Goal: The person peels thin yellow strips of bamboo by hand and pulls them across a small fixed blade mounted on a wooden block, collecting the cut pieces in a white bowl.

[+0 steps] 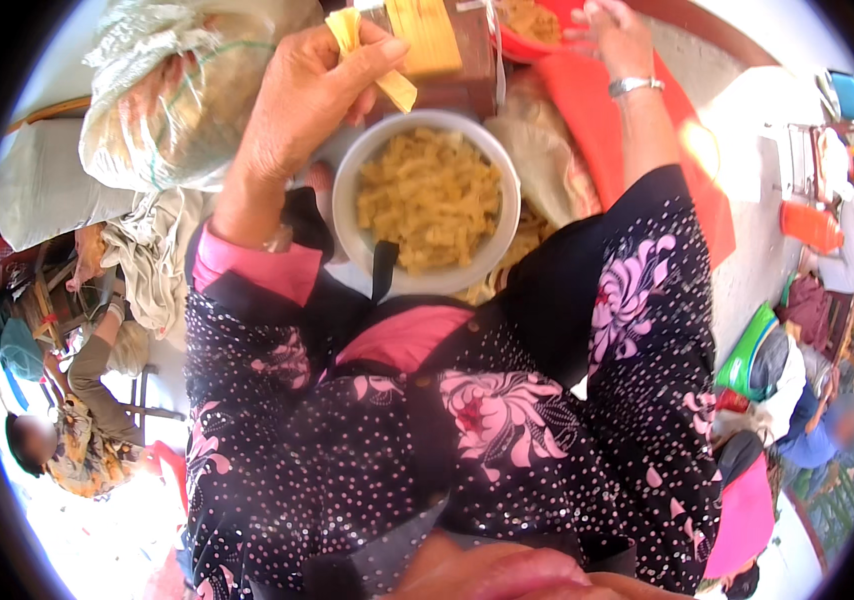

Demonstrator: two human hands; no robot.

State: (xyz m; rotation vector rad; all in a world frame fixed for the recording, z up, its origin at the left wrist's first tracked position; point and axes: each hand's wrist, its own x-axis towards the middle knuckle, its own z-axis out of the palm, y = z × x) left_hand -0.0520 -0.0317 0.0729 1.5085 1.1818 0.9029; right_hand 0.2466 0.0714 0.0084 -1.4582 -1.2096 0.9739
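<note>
My left hand (314,97) pinches a folded strip of yellow paper (397,90) between thumb and fingers, above the far left rim of a white basin (515,202). Many small folded yellow pieces (431,199) fill the basin in front of my body. A stack of flat yellow paper (425,37) rests on a dark red wooden surface (476,82) beyond it. My right hand (618,37) is stretched to the far right with its fingers apart, beside a red basin (566,13) holding more yellow pieces. Whether the fingers touch that rim is unclear.
A stuffed translucent plastic bag (172,127) stands at the left, by a grey box (59,180). Right of the white basin lie a woven sack (539,142) and a red sheet (667,150). One person (89,450) sits at far left, another (809,442) at far right.
</note>
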